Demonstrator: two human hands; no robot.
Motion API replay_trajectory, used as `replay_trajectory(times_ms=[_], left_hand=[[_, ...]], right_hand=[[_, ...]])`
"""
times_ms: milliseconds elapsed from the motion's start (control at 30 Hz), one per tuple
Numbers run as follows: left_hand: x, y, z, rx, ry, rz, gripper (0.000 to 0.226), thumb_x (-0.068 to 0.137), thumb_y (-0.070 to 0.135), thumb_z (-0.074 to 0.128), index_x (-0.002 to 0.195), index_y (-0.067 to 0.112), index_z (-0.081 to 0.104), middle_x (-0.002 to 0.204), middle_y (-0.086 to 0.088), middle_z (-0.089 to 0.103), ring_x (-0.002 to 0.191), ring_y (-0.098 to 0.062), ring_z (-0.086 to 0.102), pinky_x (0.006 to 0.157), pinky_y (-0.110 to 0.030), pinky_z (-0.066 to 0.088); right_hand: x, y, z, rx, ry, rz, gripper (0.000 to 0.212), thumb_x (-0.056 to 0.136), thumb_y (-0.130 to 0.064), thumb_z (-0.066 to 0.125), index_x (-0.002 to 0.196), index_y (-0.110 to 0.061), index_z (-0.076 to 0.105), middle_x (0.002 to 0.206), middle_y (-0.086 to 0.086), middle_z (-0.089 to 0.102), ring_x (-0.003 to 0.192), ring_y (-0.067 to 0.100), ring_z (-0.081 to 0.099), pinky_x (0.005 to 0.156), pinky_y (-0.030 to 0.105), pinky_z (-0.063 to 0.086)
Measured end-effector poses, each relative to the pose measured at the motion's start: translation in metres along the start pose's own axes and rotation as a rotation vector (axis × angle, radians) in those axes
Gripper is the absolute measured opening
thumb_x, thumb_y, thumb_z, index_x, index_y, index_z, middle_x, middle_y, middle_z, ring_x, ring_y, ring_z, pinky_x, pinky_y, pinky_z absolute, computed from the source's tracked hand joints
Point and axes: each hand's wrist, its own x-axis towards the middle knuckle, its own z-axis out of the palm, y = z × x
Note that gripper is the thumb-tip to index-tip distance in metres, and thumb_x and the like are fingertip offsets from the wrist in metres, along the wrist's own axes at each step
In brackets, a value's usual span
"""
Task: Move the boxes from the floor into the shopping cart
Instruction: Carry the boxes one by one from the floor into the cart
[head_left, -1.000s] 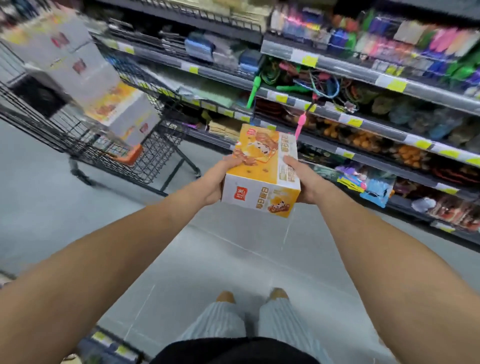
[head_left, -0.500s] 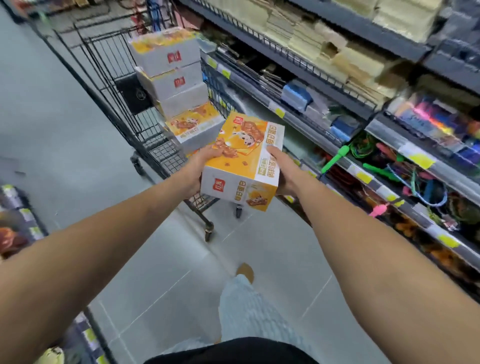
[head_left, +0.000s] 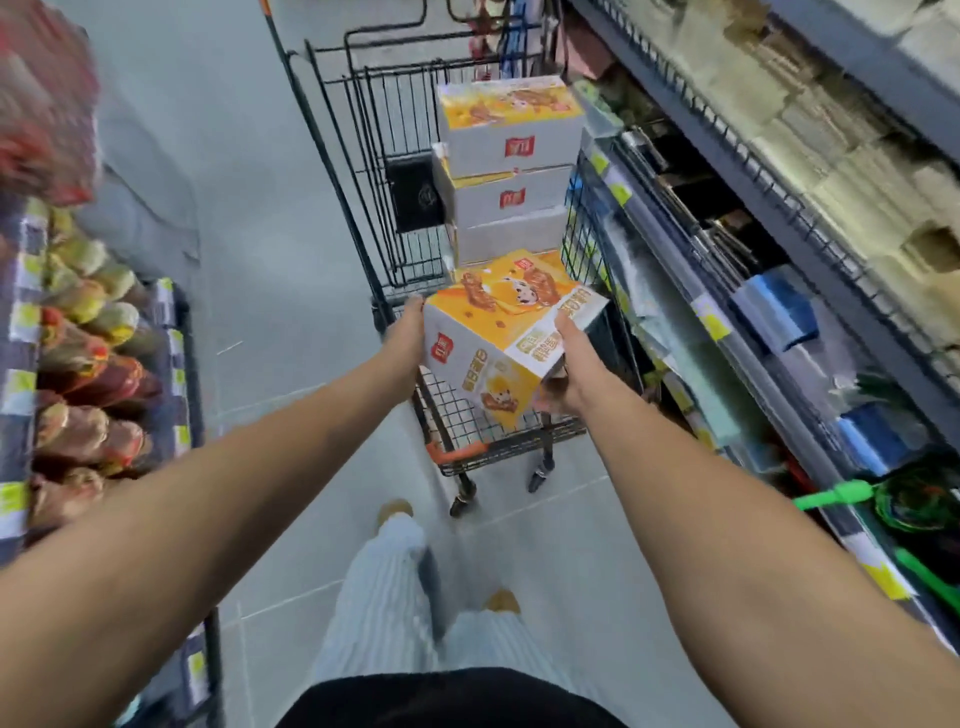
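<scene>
Store shelves (head_left: 779, 249) flank the aisle (head_left: 249, 249) while, at centre frame, I clasp a yellow box (head_left: 498, 332), left hand (head_left: 408, 338) gripping its left side and right hand (head_left: 571, 369) its right edge, over the near end of the cart (head_left: 467, 421) holding stacked boxes (head_left: 511, 140).

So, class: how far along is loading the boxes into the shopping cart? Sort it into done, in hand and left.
Done: a stack of boxes stands in the shopping cart. In hand: the left hand and right hand hold an orange box, tilted, above the cart's near end. Left: setting it down; no boxes show on the floor, so whether more wait is unclear.
</scene>
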Motion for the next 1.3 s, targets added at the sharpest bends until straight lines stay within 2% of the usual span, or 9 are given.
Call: replay_trajectory(times_ms=[100,200,367,500,633,800,967,1100,1300], left_hand=[[0.033,0.009,0.005,0.000,-0.086,-0.105,0.057,0.094,0.062,0.026,0.110,0.016,0.055,0.118,-0.010,0.056,0.117,-0.024,0.046,0.108,-0.055,0.030],[0.070,0.024,0.014,0.095,-0.244,-0.209,0.073,0.089,0.070,0.032,0.138,0.017,0.039,0.147,-0.013,0.038,0.135,-0.037,0.036,0.109,-0.054,0.028],[0.129,0.044,0.035,0.217,-0.354,-0.292,0.078,0.087,0.068,0.041,0.141,0.012,0.035,0.137,-0.010,0.048,0.126,-0.035,0.048,0.101,-0.045,0.041],[0.181,0.057,0.046,0.203,-0.331,-0.354,0.051,0.094,0.048,0.049,0.129,0.011,0.044,0.132,-0.013,0.051,0.117,-0.032,0.052,0.097,-0.039,0.043],[0.220,0.061,0.052,0.187,-0.316,-0.458,0.031,0.093,0.036,0.054,0.113,0.012,0.048,0.100,-0.009,0.056,0.079,-0.020,0.054,0.071,-0.030,0.047],[0.253,0.066,0.070,0.125,-0.325,-0.549,0.011,0.091,0.026,0.057,0.090,0.016,0.052,0.082,-0.004,0.056,0.074,-0.018,0.054,0.063,-0.029,0.047],[0.275,0.085,0.083,0.142,-0.315,-0.500,0.022,0.092,0.024,0.056,0.109,0.013,0.049,0.082,-0.004,0.053,0.076,-0.020,0.053,0.071,-0.031,0.047],[0.277,0.085,0.083,0.226,-0.294,-0.505,0.024,0.093,0.026,0.054,0.114,0.013,0.050,0.080,-0.002,0.053,0.076,-0.018,0.052,0.080,-0.034,0.045],[0.240,0.066,0.093,0.293,0.039,-0.163,0.015,0.090,0.014,0.048,0.078,0.007,0.043,0.067,-0.001,0.042,0.063,-0.023,0.041,0.050,-0.025,0.031]], right_hand=[[0.026,-0.019,0.014,0.071,0.040,0.032,0.036,0.091,-0.055,0.055,0.099,-0.020,0.053,0.096,0.005,0.063,0.088,0.026,0.061,0.092,0.055,0.050],[0.057,-0.037,0.026,0.199,0.043,0.080,0.040,0.091,-0.047,0.061,0.112,-0.016,0.048,0.112,0.010,0.061,0.098,0.029,0.058,0.097,0.060,0.046],[0.119,-0.057,0.048,0.290,0.159,0.122,0.061,0.085,-0.042,0.070,0.130,-0.011,0.042,0.121,0.012,0.055,0.104,0.030,0.053,0.083,0.056,0.050],[0.179,-0.061,0.062,0.305,0.208,0.161,0.062,0.086,-0.043,0.069,0.133,-0.013,0.044,0.128,0.010,0.054,0.109,0.029,0.052,0.078,0.055,0.051],[0.218,-0.058,0.065,0.374,0.227,0.180,0.060,0.084,-0.034,0.073,0.133,-0.012,0.046,0.128,0.015,0.059,0.102,0.032,0.062,0.082,0.058,0.054],[0.252,-0.063,0.066,0.391,0.318,0.135,0.051,0.091,-0.025,0.066,0.134,-0.011,0.043,0.124,0.018,0.061,0.102,0.033,0.063,0.067,0.046,0.059],[0.252,-0.076,0.061,0.335,0.333,0.162,0.029,0.099,-0.016,0.053,0.125,-0.004,0.052,0.117,0.021,0.061,0.107,0.033,0.062,0.075,0.045,0.058],[0.229,-0.081,0.059,0.158,0.258,0.137,0.021,0.102,-0.026,0.048,0.122,-0.023,0.045,0.110,0.009,0.059,0.092,0.025,0.060,0.070,0.035,0.051],[0.186,-0.072,0.047,-0.027,0.173,0.111,0.023,0.100,-0.031,0.047,0.120,-0.018,0.049,0.114,0.008,0.062,0.101,0.024,0.059,0.083,0.035,0.046]])
